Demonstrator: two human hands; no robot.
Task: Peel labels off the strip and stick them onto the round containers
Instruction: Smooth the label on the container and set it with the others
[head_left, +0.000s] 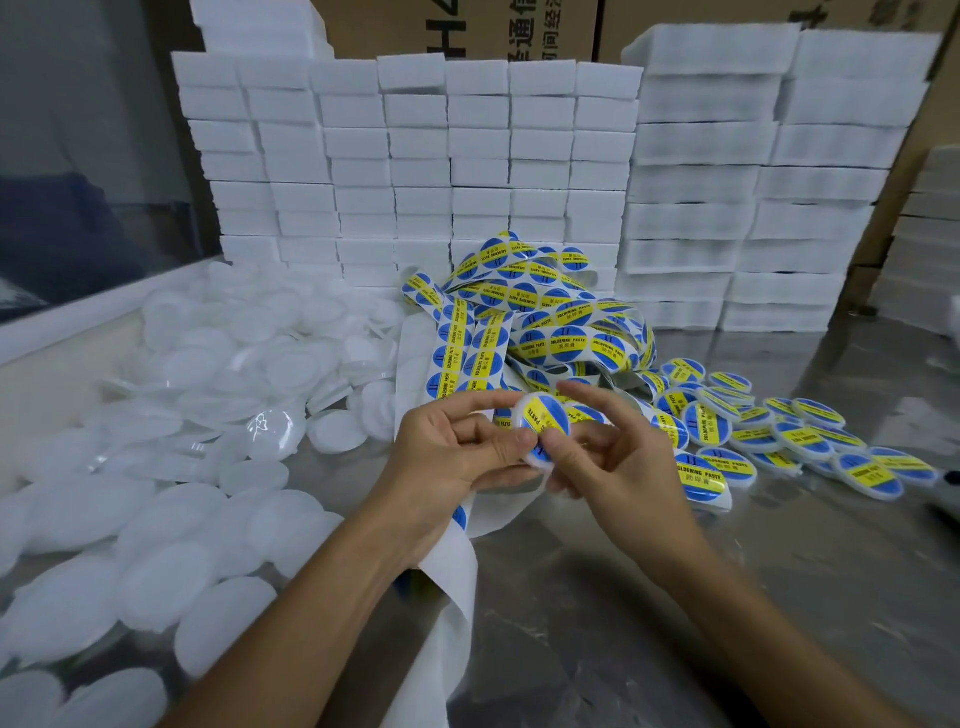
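My left hand (457, 447) grips a round white container (545, 423) at the centre, tilted toward me. A blue and yellow label covers its top face. My right hand (608, 457) presses its thumb on the lower edge of that label, with the other fingers spread loosely above. A tangled strip of blue and yellow labels (524, 317) lies just behind my hands. The bare white backing strip (452, 577) runs down under my left wrist toward the table's front edge.
Several unlabelled white containers (171, 467) are heaped at the left. Several labelled containers (779, 441) lie in rows at the right on the metal table (753, 597). White foam blocks (467, 166) are stacked in a wall behind, with cardboard boxes (457, 26) beyond.
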